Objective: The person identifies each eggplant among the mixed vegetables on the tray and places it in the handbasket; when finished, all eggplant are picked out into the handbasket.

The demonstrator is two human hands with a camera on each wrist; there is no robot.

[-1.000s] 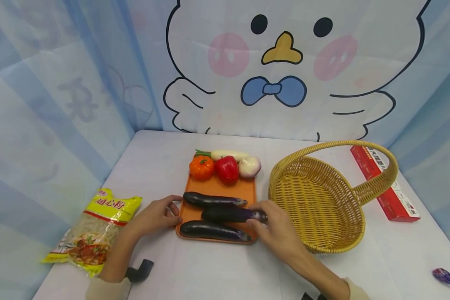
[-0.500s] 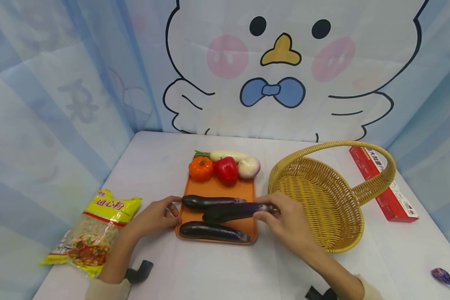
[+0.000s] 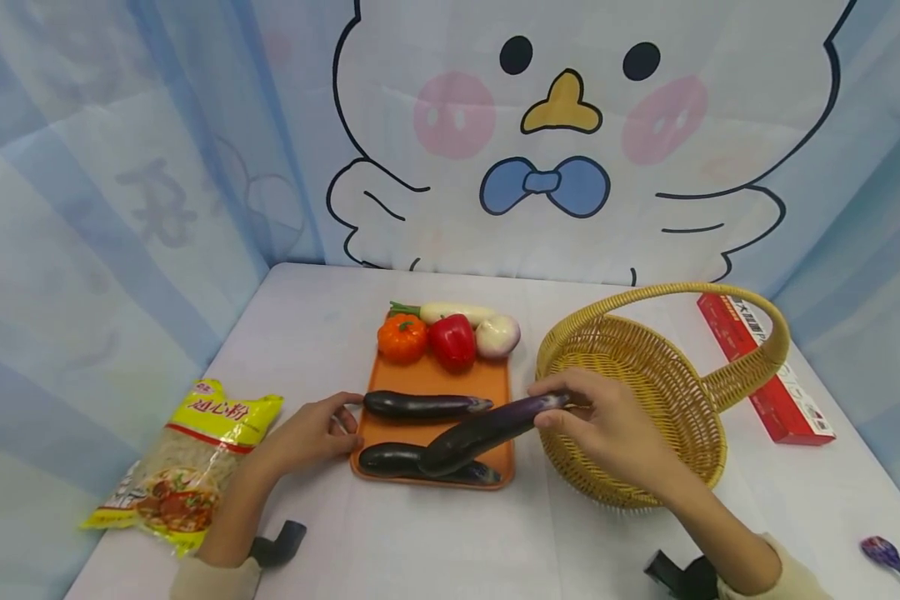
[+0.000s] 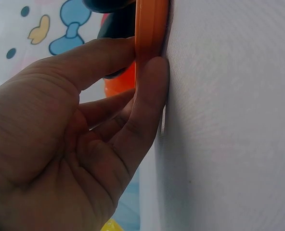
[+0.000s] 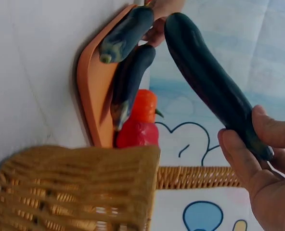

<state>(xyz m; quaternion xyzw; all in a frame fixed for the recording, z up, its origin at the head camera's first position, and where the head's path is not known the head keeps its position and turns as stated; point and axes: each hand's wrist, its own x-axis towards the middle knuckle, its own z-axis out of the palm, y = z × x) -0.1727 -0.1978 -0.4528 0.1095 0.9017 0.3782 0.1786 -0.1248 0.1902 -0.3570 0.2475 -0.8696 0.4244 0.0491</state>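
Observation:
My right hand (image 3: 607, 421) pinches an eggplant (image 3: 487, 432) by its stem end. That eggplant is raised above the orange tray (image 3: 397, 377), its thick end toward the left. In the right wrist view the held eggplant (image 5: 207, 72) slants up clear of the tray, with thumb and fingers around its stem end. Two more eggplants lie on the tray, a rear eggplant (image 3: 423, 406) and a front eggplant (image 3: 390, 458) partly covered by the held one. My left hand (image 3: 311, 433) grips the tray's left edge; in the left wrist view its thumb and fingers pinch the tray rim (image 4: 151, 29).
An orange pumpkin (image 3: 402, 337), a red bell pepper (image 3: 453, 342), an onion (image 3: 498, 336) and a white radish (image 3: 453, 311) sit at the tray's back. A wicker basket (image 3: 708, 433) stands right, before a red box (image 3: 795, 408). Left lies a pasta bag (image 3: 187, 467); far right, a lollipop (image 3: 881, 550).
My right hand has lifted the middle eggplant off the tray and drawn it rightward, toward the basket, tilting its thick end toward me. The left hand stays at the tray edge.

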